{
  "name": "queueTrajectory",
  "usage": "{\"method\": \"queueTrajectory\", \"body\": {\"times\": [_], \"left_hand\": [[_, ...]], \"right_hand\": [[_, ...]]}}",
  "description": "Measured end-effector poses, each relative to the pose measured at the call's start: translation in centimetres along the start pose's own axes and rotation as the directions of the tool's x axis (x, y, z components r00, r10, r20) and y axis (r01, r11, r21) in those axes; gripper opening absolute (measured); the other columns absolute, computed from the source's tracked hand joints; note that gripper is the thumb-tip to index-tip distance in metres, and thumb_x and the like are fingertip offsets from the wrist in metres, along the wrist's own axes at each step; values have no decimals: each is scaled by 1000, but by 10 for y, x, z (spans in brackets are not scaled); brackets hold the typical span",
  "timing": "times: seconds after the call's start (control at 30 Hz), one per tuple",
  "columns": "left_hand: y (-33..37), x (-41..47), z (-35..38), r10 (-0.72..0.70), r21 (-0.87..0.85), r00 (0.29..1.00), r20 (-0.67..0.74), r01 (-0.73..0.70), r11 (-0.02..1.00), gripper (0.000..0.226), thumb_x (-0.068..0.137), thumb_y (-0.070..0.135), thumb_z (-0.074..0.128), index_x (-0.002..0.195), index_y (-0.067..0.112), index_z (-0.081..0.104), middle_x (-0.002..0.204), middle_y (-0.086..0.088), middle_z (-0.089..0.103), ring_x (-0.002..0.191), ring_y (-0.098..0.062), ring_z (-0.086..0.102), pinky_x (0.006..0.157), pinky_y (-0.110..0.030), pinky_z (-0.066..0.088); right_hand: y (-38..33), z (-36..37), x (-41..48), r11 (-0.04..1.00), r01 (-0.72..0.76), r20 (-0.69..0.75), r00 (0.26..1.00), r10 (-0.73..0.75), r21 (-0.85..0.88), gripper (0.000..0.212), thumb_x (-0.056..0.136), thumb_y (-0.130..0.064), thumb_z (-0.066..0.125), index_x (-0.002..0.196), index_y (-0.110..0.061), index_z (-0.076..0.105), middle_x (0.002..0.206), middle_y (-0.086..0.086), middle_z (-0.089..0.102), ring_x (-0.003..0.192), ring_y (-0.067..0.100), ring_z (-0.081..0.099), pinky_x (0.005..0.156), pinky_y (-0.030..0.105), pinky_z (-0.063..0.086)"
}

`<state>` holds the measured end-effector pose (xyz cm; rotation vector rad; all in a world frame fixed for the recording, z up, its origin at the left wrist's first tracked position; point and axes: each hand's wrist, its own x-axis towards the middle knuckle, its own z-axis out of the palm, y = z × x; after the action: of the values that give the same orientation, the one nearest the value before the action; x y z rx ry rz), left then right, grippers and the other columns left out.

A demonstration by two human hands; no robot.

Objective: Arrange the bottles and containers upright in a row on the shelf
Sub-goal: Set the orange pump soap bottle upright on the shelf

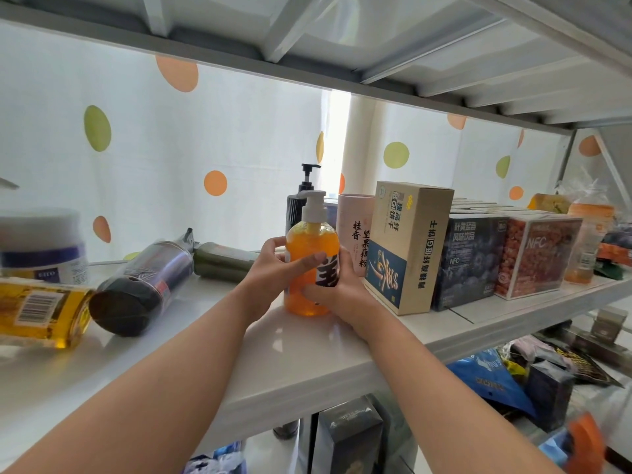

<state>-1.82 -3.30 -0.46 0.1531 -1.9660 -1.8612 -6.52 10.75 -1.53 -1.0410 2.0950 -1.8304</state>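
Surface: a white glossy shelf [307,340] is seen, backed by a white curtain [171,148] with orange and green dots; an upper shelf [307,39] lies overhead.
Grip: an orange pump bottle [309,244] is grasped by both hands. The left hand [270,268] is wrapped round its left side with the thumb laid across the front; the right hand [337,289] is curled round its lower right side.
Held bottle: it is kept upright with its base on the shelf, white pump on top. A large black character on a white label is partly covered by the hands and cannot be read.
Just behind the grip: a black pump bottle [295,206] stands upright.
Right of the grip: a pink canister [354,227] printed 桂香 坚果藕粉, then just beside the right hand a tan box [407,248] marked 低GI饼干.
Further right: a dark blue box [468,261] and a red box [537,254], both marked NFC, stand side by side.
Left of the grip: a green bottle [225,261], a dark bottle [147,285] and a yellow bottle [37,309] with a barcode are lying on their sides.
Far left: a white jar [41,244] stands upright; its label is blurred.
Open room: bare shelf is left between the grip and the front edge, and between the left hand and the dark bottle.
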Motion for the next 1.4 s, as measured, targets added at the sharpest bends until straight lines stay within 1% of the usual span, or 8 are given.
{"method": "queueTrajectory", "body": {"times": [0.27, 0.5, 0.57, 0.77, 0.87, 1.03, 1.2, 1.4], "left_hand": [[-3, -2, 0, 21, 36, 993, 113, -25, 999, 86, 63, 51, 67, 133, 11, 37, 126, -13, 61, 110, -26, 62, 93, -42, 52], [-6, 0, -8, -6, 49, 979, 202, -4, 999, 78, 63, 41, 71, 131, 14, 44, 121, -15, 65, 105, -26, 65, 90, -41, 54], [-6, 2, -11, -19, 60, 975, 220, 6, 998, 81, 62, 39, 73, 132, 14, 43, 123, -15, 63, 110, -29, 63, 94, -43, 51], [-10, 5, -10, -15, 69, 968, 249, -2, 998, 72, 71, 38, 69, 134, 13, 45, 126, -13, 62, 116, -30, 60, 98, -46, 49], [-9, 5, -8, -29, 74, 968, 248, 11, 997, 67, 73, 34, 66, 133, 13, 46, 124, -11, 63, 114, -28, 61, 94, -44, 51], [-5, 5, -6, -27, 105, 978, 207, 5, 994, 45, 80, 14, 70, 120, 20, 51, 112, -8, 65, 98, -23, 66, 79, -34, 58], [-6, 2, 3, 19, 111, 979, 201, -43, 993, 50, 78, 7, 73, 122, 15, 51, 104, -7, 65, 89, -19, 68, 68, -26, 59], [-9, 2, 14, 63, 148, 981, 186, -92, 985, 59, 72, 15, 78, 125, 15, 52, 111, -11, 65, 100, -26, 65, 76, -34, 58]], "right_hand": [[8, -3, 7, 998, -60, -113, 992, 61, 15, 99, 64, -23, 87, 141, -34, 26, 121, -6, 51, 108, 16, 52, 67, 16, 44], [4, -13, 4, 923, -122, 23, 990, 140, -364, 111, 73, -37, 79, 147, -27, -4, 129, -6, 37, 116, 15, 42, 97, 29, 37], [5, -20, 1, 923, -134, 80, 982, 174, -361, 114, 63, -37, 84, 146, -38, 6, 136, -7, 46, 119, 17, 49, 107, 39, 39], [10, -26, -6, 971, -86, 52, 994, 100, -224, 80, 61, -28, 87, 125, -40, 42, 109, -14, 62, 104, 10, 59, 94, 32, 48], [14, -26, -7, 966, -71, -11, 997, 70, -247, 80, 62, -32, 86, 127, -42, 40, 102, -17, 62, 99, 6, 60, 89, 29, 49], [16, -24, -4, 946, -70, -72, 996, 50, -316, 91, 62, -41, 85, 138, -35, 35, 123, -9, 60, 103, 10, 57, 94, 35, 50], [11, -25, -7, 950, -79, -121, 992, 43, -304, 88, 63, -37, 85, 135, -30, 36, 109, -14, 53, 93, 5, 51, 81, 24, 43], [13, -27, -7, 944, -92, -163, 986, 42, -316, 89, 62, -37, 85, 133, -27, 33, 125, -6, 52, 106, 13, 50, 85, 27, 45]]}}
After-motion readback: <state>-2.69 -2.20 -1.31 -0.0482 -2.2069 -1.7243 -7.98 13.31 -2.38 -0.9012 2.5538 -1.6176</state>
